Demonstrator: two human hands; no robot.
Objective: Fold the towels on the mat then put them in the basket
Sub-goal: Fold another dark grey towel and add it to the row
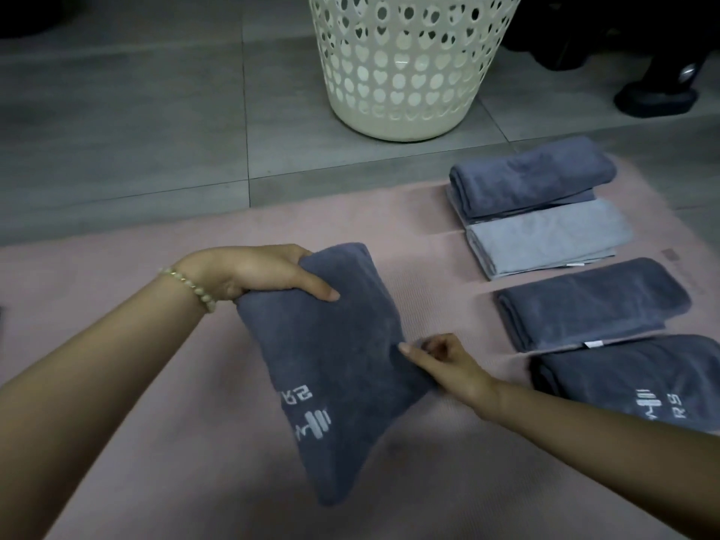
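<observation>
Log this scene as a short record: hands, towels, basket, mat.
left hand: grips the held towel's top edge
right hand: pinches its right edge
held towel: dark grey, white logo, folded, over the mat
folded towels: four in a row on the mat's right side
basket: white, heart holes, on the floor beyond the mat

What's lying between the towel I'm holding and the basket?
Head view: only bare pink mat, then grey floor tiles, between the towel and the basket.
</observation>
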